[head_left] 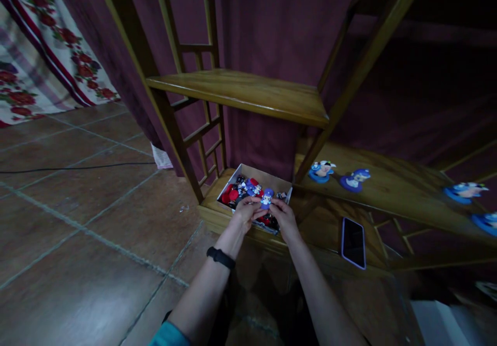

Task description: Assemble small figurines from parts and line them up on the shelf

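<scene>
A small figurine (266, 198) with a purple-blue hat and a pale body is held upright between my two hands. My left hand (247, 211) pinches it from the left side, and my right hand (283, 213) grips it from the right. Just below and behind them is an open cardboard box (265, 174) on the low shelf. Several red, blue, white and black figurines (233, 193) lie jumbled inside it. My hands and forearms hide part of the box's front side.
A wooden shelf board (248, 91) juts out above the box. On the right shelf (392, 180) stand several figurines on blue bases, among them a purple-hatted one (355, 180). A phone (353, 242) lies on the lower board. A black cable (77, 168) crosses the tiled floor.
</scene>
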{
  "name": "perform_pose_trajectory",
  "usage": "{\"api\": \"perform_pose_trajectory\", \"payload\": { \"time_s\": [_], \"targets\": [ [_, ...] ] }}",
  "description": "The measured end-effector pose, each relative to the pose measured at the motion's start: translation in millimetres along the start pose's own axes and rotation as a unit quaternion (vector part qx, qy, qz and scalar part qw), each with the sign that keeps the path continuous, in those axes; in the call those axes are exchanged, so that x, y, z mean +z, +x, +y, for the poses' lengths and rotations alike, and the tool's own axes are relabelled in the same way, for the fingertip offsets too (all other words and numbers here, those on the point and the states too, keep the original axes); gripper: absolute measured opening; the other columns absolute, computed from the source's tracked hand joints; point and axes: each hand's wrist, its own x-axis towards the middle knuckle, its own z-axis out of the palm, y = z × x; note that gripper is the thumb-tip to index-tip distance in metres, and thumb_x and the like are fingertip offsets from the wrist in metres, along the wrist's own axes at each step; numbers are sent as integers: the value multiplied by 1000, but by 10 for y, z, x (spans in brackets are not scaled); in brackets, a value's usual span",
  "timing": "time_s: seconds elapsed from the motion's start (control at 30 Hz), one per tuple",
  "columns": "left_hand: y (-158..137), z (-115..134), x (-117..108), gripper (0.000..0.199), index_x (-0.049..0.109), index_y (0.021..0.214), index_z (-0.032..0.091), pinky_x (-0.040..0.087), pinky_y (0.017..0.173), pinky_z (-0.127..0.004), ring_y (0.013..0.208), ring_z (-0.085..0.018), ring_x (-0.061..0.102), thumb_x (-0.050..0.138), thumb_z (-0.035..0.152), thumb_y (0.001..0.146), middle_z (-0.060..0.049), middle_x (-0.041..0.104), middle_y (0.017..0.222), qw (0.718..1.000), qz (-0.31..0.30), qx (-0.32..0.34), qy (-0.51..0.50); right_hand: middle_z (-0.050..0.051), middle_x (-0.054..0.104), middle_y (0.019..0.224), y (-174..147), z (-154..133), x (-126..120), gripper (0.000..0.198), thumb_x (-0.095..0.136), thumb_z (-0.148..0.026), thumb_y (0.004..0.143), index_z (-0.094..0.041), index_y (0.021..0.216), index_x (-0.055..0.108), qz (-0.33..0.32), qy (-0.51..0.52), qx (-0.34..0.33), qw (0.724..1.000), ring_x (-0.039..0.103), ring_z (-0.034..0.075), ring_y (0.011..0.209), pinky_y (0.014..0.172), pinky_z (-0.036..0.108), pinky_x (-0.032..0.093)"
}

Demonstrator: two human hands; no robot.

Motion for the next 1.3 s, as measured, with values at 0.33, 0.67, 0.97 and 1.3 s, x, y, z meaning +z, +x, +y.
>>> {"api": "perform_pose_trajectory", "payload": {
  "time_s": [0.33, 0.67, 0.97, 1.3],
  "targets": [
    [-361, -21, -3, 14, 54, 75, 10, 56, 60, -31, 55, -16, 64, 55, -3, 70, -6, 63, 60, 998, -2, -19, 52, 4, 69, 79, -416, -98, -68, 31, 72, -35, 57, -16, 82, 68, -11, 77, 38, 996, 63, 18, 73, 77, 36, 49],
    [-1136, -464, -38, 9, 59, 76, 9, 55, 64, -31, 62, -18, 66, 57, 1, 71, -11, 67, 69, 997, -36, -61, 27, 8, 70, 87, -1220, -133, -470, 27, 73, -30, 58, -14, 79, 69, -57, 134, 86, 986, 64, 20, 84, 82, 35, 48],
    [-1409, -949, 40, 10, 56, 70, 9, 54, 62, -29, 54, -14, 62, 54, -1, 70, -7, 63, 59, 999, 10, -16, 38, 7, 70, 82, -1559, 20, -714, 25, 76, -25, 52, -14, 73, 67, -33, 156, 119, 980, 65, 19, 80, 77, 31, 49],
    [-1415, -1133, 206, 7, 56, 73, 11, 53, 59, -27, 55, -13, 61, 58, 4, 71, -6, 63, 61, 998, -34, -19, 56, 4, 70, 77, -1681, -186, -937, 23, 75, -26, 51, -16, 70, 66, 0, 124, 95, 988, 64, 17, 75, 76, 32, 50]
  ]
}}
